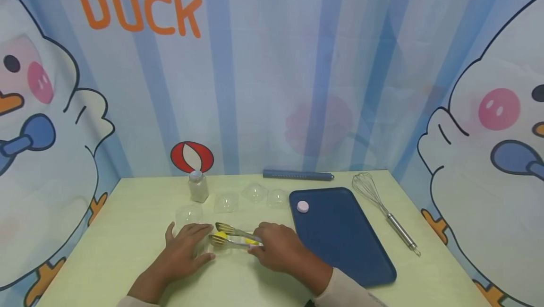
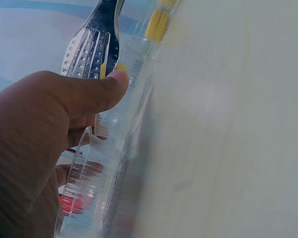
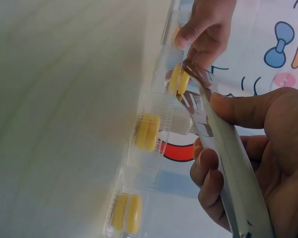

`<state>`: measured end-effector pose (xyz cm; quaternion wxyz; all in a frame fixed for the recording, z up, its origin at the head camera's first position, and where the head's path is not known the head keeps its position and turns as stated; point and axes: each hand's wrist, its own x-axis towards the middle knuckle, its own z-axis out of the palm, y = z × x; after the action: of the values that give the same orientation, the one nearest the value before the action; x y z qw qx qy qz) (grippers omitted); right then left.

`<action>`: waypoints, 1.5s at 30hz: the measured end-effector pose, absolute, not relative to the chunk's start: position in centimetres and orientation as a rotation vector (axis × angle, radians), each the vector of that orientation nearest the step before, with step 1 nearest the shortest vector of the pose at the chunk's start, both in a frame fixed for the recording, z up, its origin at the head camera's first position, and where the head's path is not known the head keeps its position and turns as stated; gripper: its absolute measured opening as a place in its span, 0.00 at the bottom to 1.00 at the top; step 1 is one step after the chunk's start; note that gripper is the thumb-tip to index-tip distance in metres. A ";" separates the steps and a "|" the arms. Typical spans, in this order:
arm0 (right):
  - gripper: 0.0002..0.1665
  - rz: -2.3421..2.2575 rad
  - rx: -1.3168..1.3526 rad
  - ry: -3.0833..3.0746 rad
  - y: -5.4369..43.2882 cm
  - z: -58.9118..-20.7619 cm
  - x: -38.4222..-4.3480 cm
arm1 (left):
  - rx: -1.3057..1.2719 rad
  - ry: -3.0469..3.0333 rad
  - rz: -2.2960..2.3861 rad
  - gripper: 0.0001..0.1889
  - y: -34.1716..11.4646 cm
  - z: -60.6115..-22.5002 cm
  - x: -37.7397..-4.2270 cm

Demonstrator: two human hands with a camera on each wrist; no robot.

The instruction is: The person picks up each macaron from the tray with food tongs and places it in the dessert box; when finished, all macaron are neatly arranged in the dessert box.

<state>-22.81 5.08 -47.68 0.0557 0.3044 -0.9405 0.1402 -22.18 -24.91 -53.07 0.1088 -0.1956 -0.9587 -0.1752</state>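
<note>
My right hand (image 1: 278,246) grips metal tongs (image 3: 223,139) by the handles. Between their slotted ends is a yellow macaron (image 3: 179,79), low over a row of clear plastic boxes (image 3: 148,101). Two other yellow macarons stand on edge in this row, one in the middle (image 3: 147,131) and one at the near end (image 3: 126,213) of the right wrist view. My left hand (image 1: 184,249) spans a clear box, its thumb on the near side and fingers beyond. Part of that box (image 2: 92,183) shows below the thumb in the left wrist view.
Clear lids (image 1: 226,201) lie behind the hands, near a small capped jar (image 1: 198,188). At right is a dark blue tray (image 1: 344,236) bearing a pink macaron (image 1: 302,207). A whisk (image 1: 384,210) lies beyond it, and a blue bar (image 1: 297,175) lies along the back edge.
</note>
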 end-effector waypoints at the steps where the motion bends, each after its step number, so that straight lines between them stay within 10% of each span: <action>1: 0.16 0.418 0.924 -2.853 5.0 -47.7 -22.8 | -0.576 -2.821 -0.517 0.35 -24.9 -53.1 -22.2; 45: 0.18 0.668 0.715 -2.912 8.8 -45.7 -23.8 | -0.572 -2.776 -0.431 0.44 -26.0 -51.9 -21.8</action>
<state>-23.76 8.83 -45.73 0.0346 0.2326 -0.9473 0.2174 -21.78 -25.97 -51.93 0.1368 -0.1977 -0.9592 -0.1489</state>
